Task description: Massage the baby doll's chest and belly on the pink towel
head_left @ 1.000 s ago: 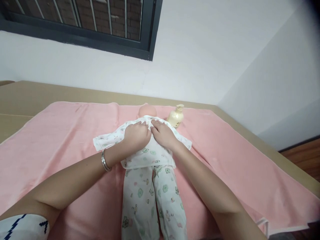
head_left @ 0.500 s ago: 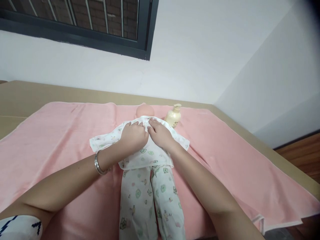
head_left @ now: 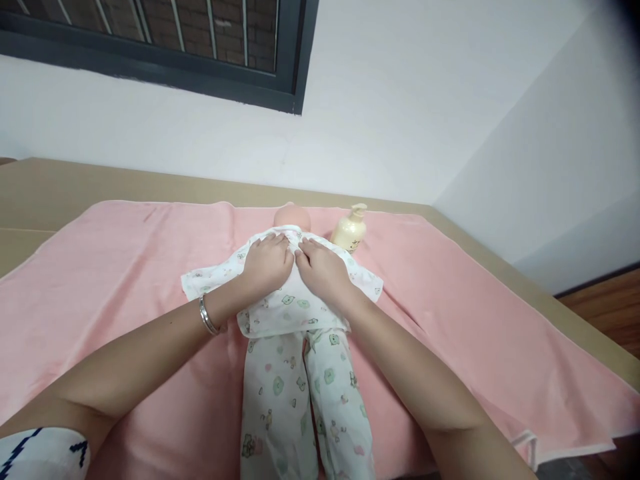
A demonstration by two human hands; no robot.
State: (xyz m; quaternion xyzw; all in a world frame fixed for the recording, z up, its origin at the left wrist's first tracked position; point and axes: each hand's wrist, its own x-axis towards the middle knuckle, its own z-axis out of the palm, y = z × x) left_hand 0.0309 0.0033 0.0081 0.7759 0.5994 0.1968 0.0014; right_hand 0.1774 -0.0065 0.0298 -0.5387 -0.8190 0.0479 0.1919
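A doll with a pinkish head (head_left: 293, 217) lies on the pink cloth, dressed in a white patterned top (head_left: 295, 313) and matching trousers (head_left: 280, 400). Its sleeves spread out to both sides. My left hand (head_left: 269, 262) rests flat on the upper chest of the top, fingers pointing toward the head. Beside it, my right hand (head_left: 323, 267) lies on the same chest area, its thumb close to my left hand. Both hands are open, palms down, with nothing visible in them. A silver bracelet is on my left wrist.
A cream pump bottle (head_left: 349, 230) stands on the pink cloth (head_left: 150, 267) right of the doll's head. The cloth covers a tan surface (head_left: 125, 177) against a white wall. A dark-framed window (head_left: 295, 60) is at the upper left.
My left hand has shifted slightly up the chest, and its fingers, more curled before, now lie flatter. My right hand stays almost in place. The view has tilted slightly.
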